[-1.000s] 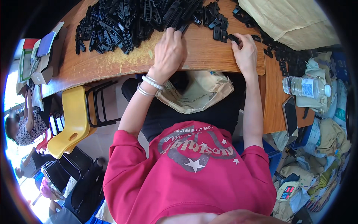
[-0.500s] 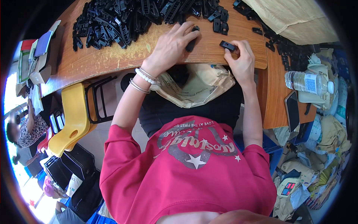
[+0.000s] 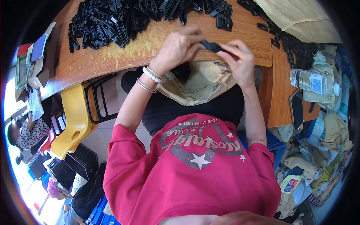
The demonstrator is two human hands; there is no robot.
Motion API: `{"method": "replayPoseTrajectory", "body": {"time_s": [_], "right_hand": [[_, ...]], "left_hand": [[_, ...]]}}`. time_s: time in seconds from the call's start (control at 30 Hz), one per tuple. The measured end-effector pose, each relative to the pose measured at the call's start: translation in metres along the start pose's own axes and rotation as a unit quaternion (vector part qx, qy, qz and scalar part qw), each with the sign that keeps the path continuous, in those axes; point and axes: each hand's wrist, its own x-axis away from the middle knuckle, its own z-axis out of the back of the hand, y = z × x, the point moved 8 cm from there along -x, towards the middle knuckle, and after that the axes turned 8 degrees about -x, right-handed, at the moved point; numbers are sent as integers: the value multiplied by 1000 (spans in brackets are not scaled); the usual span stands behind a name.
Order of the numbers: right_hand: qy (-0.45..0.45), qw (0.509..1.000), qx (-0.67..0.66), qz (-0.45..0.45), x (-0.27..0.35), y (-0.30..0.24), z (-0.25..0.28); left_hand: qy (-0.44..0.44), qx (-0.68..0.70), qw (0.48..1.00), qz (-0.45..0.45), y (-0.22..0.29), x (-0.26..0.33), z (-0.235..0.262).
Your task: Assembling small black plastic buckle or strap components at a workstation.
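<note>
My left hand (image 3: 182, 44) and my right hand (image 3: 239, 59) meet above the near edge of the wooden table (image 3: 146, 48). Between their fingertips are black plastic parts (image 3: 213, 46), touching or fitted together; the blur hides the joint. Both hands are closed in a pinch, one at each end. Beyond my left hand spreads a large heap of black plastic parts (image 3: 108, 22). A few blocky black pieces (image 3: 224, 22) lie apart from it, farther off from my right hand. Below my hands, an open paper sack (image 3: 195, 92) rests at my lap, with something dark inside.
On the right are more small black parts (image 3: 294, 50), a water bottle (image 3: 313, 82) and a phone (image 3: 297, 108). A yellow chair (image 3: 73, 116) stands left of me, near a cardboard box (image 3: 43, 71). Another person (image 3: 32, 133) is at the far left.
Half a second ago each hand held a separate black part, apart from the other. Now the hands have come together, and the parts meet between them.
</note>
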Motion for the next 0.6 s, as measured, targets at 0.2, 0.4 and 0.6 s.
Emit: {"method": "replayPoseTrajectory", "body": {"time_s": [0.2,0.4,0.6], "right_hand": [[-11,1000,-15,-8,-4,3,-10],[64,998,19,0,-15,12,11],[98,968,224,-54,-54,34,11]], "left_hand": [[-32,-1,999,-27,7,-1,2],[142,-160,977,-9,-12,-30,38],[155,-218,962,61,-45,-79,37]]}}
